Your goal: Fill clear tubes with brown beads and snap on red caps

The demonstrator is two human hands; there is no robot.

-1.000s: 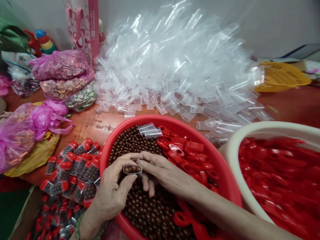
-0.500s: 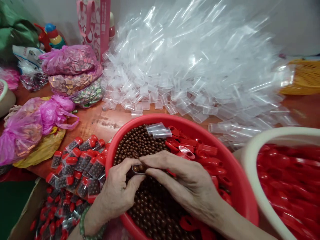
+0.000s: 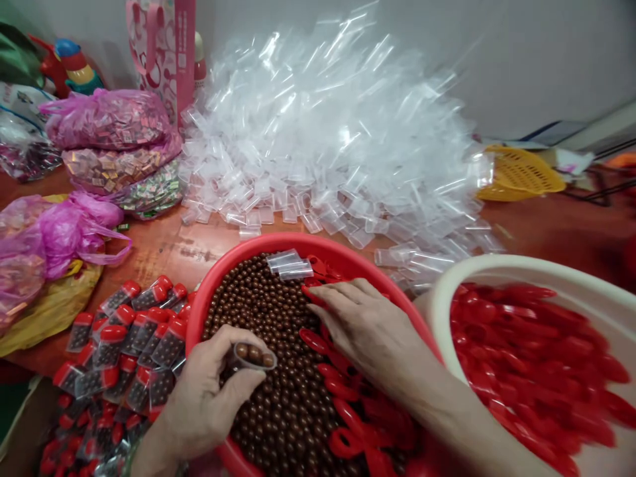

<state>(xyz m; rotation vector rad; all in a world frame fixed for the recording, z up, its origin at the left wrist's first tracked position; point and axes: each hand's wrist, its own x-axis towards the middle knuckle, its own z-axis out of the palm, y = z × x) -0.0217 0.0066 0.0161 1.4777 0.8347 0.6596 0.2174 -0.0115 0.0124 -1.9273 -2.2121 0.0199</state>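
My left hand (image 3: 213, 391) is wrapped round a clear plastic sleeve (image 3: 254, 366), tilted so its open mouth shows. Brown chocolate-like balls (image 3: 243, 351) fill that mouth. My right hand (image 3: 358, 324) reaches over the red basin (image 3: 211, 291), its fingertips and thumb closed about a red plastic cap (image 3: 309, 289), partly hidden by the fingers. Loose brown balls (image 3: 268, 411) lie under both hands in the basin. Along its right side are more red caps (image 3: 348, 414). Two or so empty clear sleeves (image 3: 293, 267) rest on the balls near the far rim.
A heap of clear sleeves (image 3: 318, 132) stands behind the basin. Filled, red-capped containers (image 3: 124, 338) are piled at left, near pink bags (image 3: 114, 119). At right are a cream tub (image 3: 442, 298) of red parts and a yellow basket (image 3: 527, 172).
My right hand has left the sleeve's mouth and moved to the red caps. My left hand has shifted slightly left and down with the sleeve. The view has turned right.
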